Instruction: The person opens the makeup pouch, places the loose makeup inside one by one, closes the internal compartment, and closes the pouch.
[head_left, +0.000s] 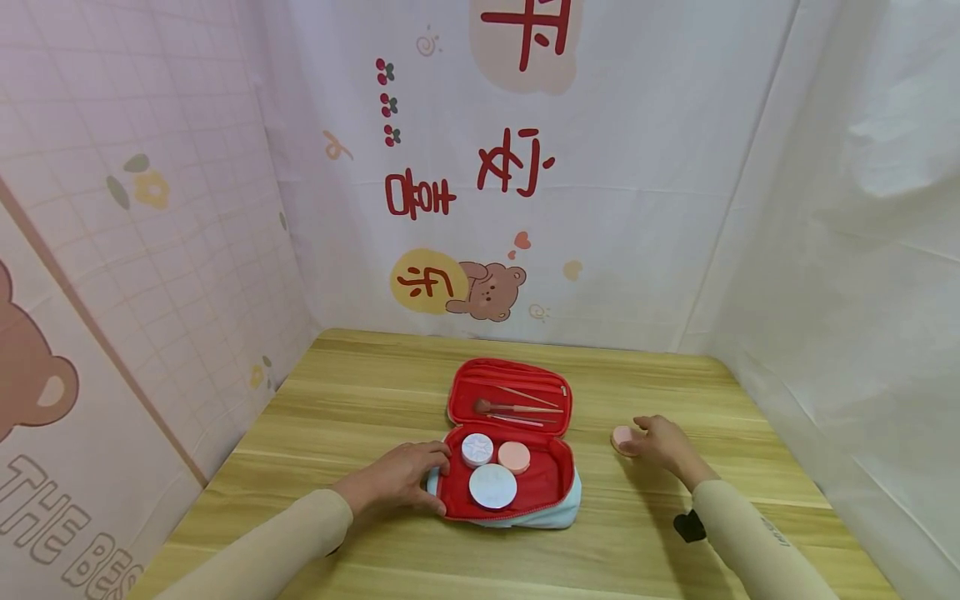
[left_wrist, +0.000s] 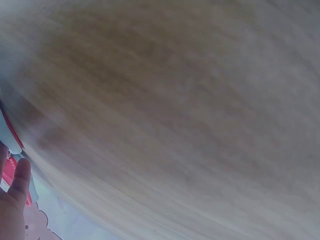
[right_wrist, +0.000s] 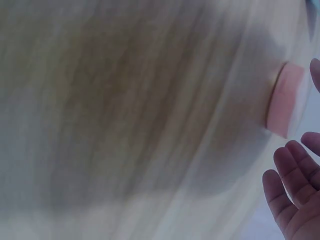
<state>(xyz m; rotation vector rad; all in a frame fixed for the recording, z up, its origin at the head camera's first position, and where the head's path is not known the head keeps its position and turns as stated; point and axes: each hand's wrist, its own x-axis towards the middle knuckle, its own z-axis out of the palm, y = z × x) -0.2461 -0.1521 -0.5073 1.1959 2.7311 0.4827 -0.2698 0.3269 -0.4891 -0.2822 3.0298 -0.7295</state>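
An unzipped cosmetic bag (head_left: pixel 566 500), pale blue outside and red inside, lies on the table with its lid folded back. My left hand (head_left: pixel 401 475) holds it by the left wall, fingers over the rim. Inside sit a small white round case (head_left: pixel 477 449), a pink round case (head_left: pixel 514 457) and a larger pale round case (head_left: pixel 492 486). To the right of the bag, a pink compact (right_wrist: pixel 284 100) rests on the table. Around it, my right hand (head_left: pixel 663 442) reaches with fingers spread; the right wrist view shows a gap between fingers and compact.
A makeup brush (head_left: pixel 517 408) and other thin tools are tucked in the bag's lid. The wooden table (head_left: pixel 360 375) meets a printed cloth backdrop (head_left: pixel 622 208) behind and at both sides. A dark object (head_left: pixel 688 526) shows beneath the right wrist.
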